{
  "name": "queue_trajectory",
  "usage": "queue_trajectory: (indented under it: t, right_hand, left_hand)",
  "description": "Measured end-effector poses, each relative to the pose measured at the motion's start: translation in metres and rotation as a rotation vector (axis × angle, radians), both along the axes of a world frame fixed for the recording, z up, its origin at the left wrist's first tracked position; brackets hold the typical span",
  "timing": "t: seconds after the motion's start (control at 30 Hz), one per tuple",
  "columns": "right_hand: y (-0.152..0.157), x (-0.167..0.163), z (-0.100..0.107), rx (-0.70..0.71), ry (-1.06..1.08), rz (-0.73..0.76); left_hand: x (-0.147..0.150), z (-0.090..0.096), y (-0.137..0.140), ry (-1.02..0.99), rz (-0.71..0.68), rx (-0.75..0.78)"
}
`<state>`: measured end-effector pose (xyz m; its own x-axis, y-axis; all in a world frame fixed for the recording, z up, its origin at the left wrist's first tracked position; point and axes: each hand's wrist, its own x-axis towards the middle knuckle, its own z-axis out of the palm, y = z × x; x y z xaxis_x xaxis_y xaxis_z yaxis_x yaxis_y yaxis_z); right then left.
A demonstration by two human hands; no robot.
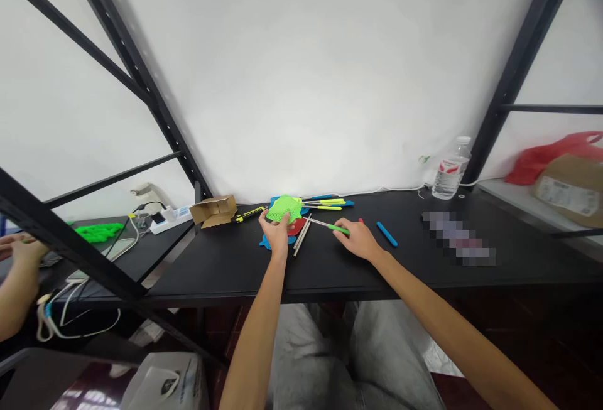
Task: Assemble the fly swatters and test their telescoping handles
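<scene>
One co-worker (pixel 21 284) shows at the far left, an arm and hand near a green heap (pixel 98 232); what those fingers do cannot be told. Then come a power strip (pixel 172 220) and, on the black desk (pixel 221 272), an open box (pixel 213 211) with a yellow-black tool (pixel 250 214) just beside it.

The green mesh (pixel 283 208) is held up over the desk by the left hand (pixel 277 231), its edge pinched with the thumb on top. Under and around it lie a red mesh (pixel 296 227) and a blue mesh (pixel 287 241); beside these are loose rods (pixel 301 240). Behind, yellow handles (pixel 335 201) lie with rods in them, so some handles seem already fitted; their far ends are covered.

A thin rod (pixel 318 222) runs from the green mesh to the green handle (pixel 340 230), which the right hand (pixel 360 240) pinches between thumb and fingers. Rod and handle look joined; whether rod and mesh are, I cannot tell. The loose rods and a separate blue handle (pixel 387 234) appear unassembled. Further right are a blurred-out item (pixel 456 238), a bottle (pixel 450 174) and a red bag (pixel 549 156).
</scene>
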<state>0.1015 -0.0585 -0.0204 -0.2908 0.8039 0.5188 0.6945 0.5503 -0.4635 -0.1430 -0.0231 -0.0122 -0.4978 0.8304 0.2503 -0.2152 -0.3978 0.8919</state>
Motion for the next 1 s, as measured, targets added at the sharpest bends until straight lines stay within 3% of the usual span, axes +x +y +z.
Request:
queue_trajectory:
  t: [1.0]
  right_hand:
    - [-0.0014,0.0,0.0027,-0.001,-0.005,0.012]
  left_hand:
    - [-0.001,-0.0051,0.0023,0.005,-0.077,-0.026]
